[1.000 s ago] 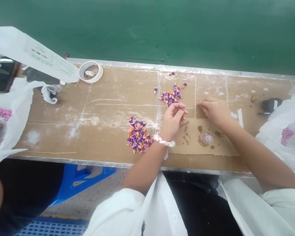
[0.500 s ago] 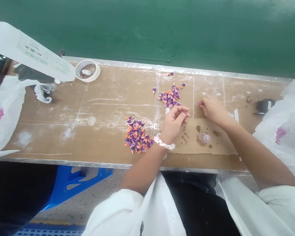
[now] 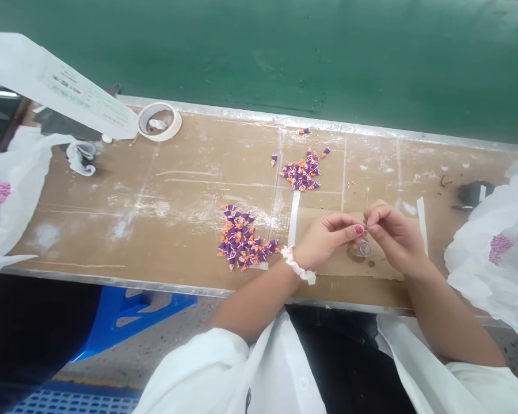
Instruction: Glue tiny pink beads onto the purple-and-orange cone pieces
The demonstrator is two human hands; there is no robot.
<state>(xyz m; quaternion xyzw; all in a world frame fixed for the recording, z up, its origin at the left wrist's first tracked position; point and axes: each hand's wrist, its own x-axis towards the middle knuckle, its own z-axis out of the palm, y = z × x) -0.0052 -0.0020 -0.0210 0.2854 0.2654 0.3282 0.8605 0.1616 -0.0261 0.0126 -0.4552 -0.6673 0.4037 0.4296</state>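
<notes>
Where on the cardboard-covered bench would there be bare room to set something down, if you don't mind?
The widest free patch of cardboard, streaked white, lies between the tape roll and the nearer purple figurine pile. It is crowded around the left hand, right hand and small clear container, and left of the white jug.

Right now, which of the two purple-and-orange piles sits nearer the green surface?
The far pile, beyond the left hand; the other pile lies lower in the picture, farther left.

The right fingers [image 3: 379, 213] have moved away from the tiny bits [image 3: 348, 185], apparently meeting the left fingers [image 3: 346, 234]
</notes>
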